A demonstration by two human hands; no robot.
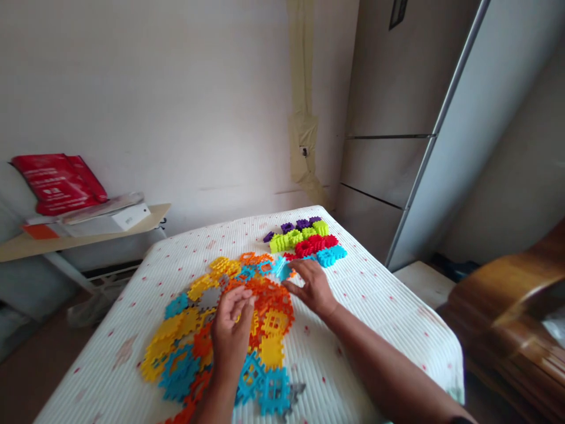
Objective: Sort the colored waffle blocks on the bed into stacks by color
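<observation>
Flat plastic interlocking tiles with toothed edges lie in a loose pile on the table. My left hand (pixel 232 312) is over the middle of the pile, fingers curled and thumb tip close to the index finger; whatever may be between them is not visible. Orange tiles (pixel 276 297) lie just right of it, and yellow tiles (pixel 170 338) spread to its left. At the pile's far right edge, my right hand (pixel 312 287) has thumb and fingers apart, beside a light blue tile (pixel 281 268). Nearer to me are more blue tiles (pixel 274 390) and a grey one (pixel 296 396).
Beyond my right hand stand grouped rows of tiles: purple (pixel 302 224), lime green (pixel 293 238), red (pixel 315 245) and blue (pixel 332 255). A white dotted cloth (pixel 375 330) covers the table. Left is a shelf with red packages (pixel 57 182); right are a fridge (pixel 388 159) and wooden furniture (pixel 512 312).
</observation>
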